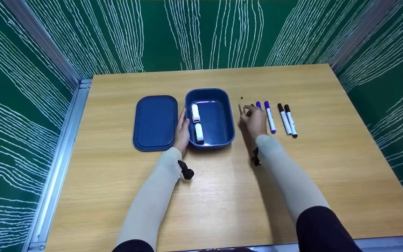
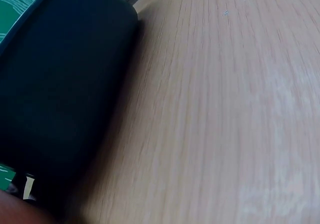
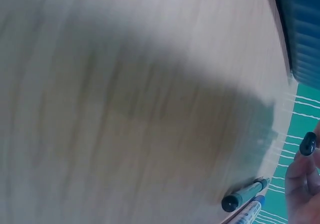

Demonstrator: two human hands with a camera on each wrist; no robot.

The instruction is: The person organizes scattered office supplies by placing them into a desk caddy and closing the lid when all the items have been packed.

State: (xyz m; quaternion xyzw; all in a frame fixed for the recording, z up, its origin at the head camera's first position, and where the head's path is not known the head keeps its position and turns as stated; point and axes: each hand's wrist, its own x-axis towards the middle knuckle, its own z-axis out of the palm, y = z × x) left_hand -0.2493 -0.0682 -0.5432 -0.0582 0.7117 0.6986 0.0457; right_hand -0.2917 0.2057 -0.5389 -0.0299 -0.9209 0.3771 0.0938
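Observation:
A blue plastic box (image 1: 231, 134) stands uncovered mid-table, with two white oblong pieces (image 1: 195, 112) with dark undersides lying along its left side. My left hand (image 1: 182, 134) rests along the box's left wall, fingers straight. In the left wrist view the box's dark outer wall (image 2: 60, 78) fills the upper left. Right of the box, my right hand (image 1: 255, 120) pinches a slim pale stick (image 1: 242, 102) with a dark tip; its exact kind I cannot tell. A dark rounded end (image 3: 308, 144) shows at the fingertips in the right wrist view.
A blue lid (image 1: 155, 122) lies flat left of the box. To the right of my right hand lie purple-capped markers (image 1: 270, 117), one partly hidden by the hand, and two black-capped markers (image 1: 285, 120). Green walls with white streaks (image 1: 236, 35) enclose the wooden table (image 1: 208, 203).

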